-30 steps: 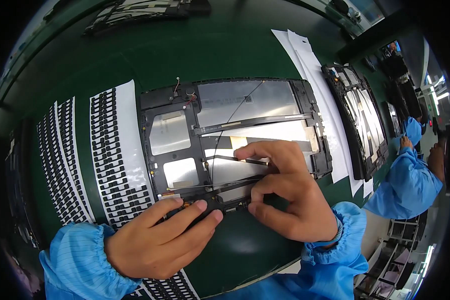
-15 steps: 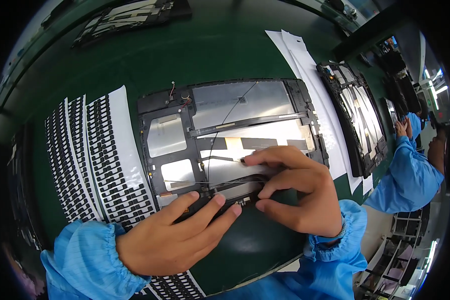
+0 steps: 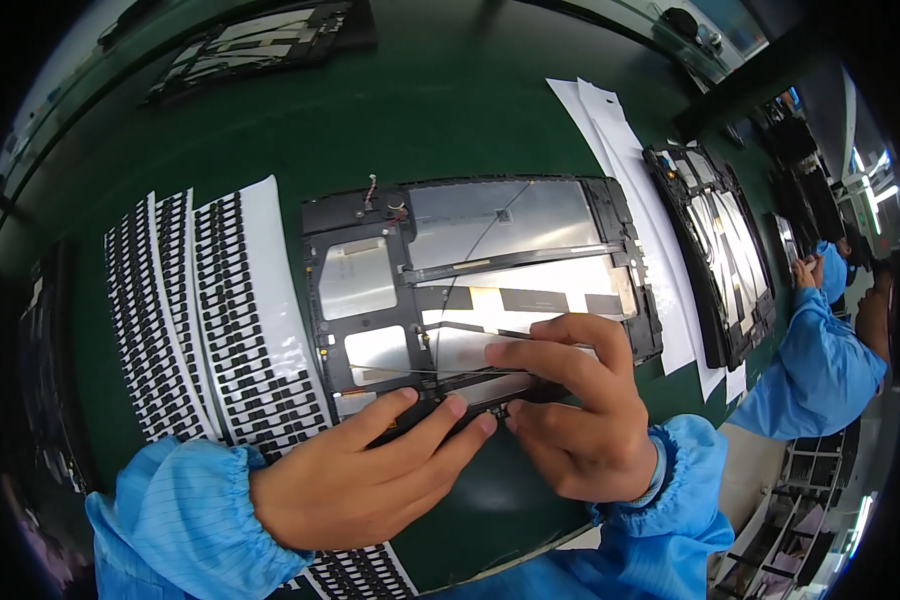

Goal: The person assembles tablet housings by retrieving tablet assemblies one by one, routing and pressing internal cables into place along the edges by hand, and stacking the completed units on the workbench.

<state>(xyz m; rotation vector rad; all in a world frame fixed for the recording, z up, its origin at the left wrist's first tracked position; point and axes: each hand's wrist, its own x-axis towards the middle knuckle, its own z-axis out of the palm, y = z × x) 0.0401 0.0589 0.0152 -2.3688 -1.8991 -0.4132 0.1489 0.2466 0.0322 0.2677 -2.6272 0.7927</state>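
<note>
A tablet-like device body (image 3: 358,318) lies in front of me, a black frame with silver metal panels, flat dark cables and a thin black wire (image 3: 470,248) across it. My left hand (image 3: 365,480) rests on its near left edge with fingers stretched and slightly spread. My right hand (image 3: 585,410) is at the near edge, fingers bent and apart. Its index fingertip touches or hovers over the lower silver panel, and its thumb is by the frame's near rim. Anything small under the right fingertips is hidden.
White sheets with rows of small black pieces (image 3: 232,310) lie to the left. White paper strips (image 3: 660,290) and a second device body (image 3: 715,255) are on the right, another (image 3: 255,45) at the back. A person in blue sleeves (image 3: 825,355) works at far right.
The whole view has shifted, so the device sits slightly lower and further right. My right index finger has drawn nearer the near edge. My left hand keeps its place on the device.
</note>
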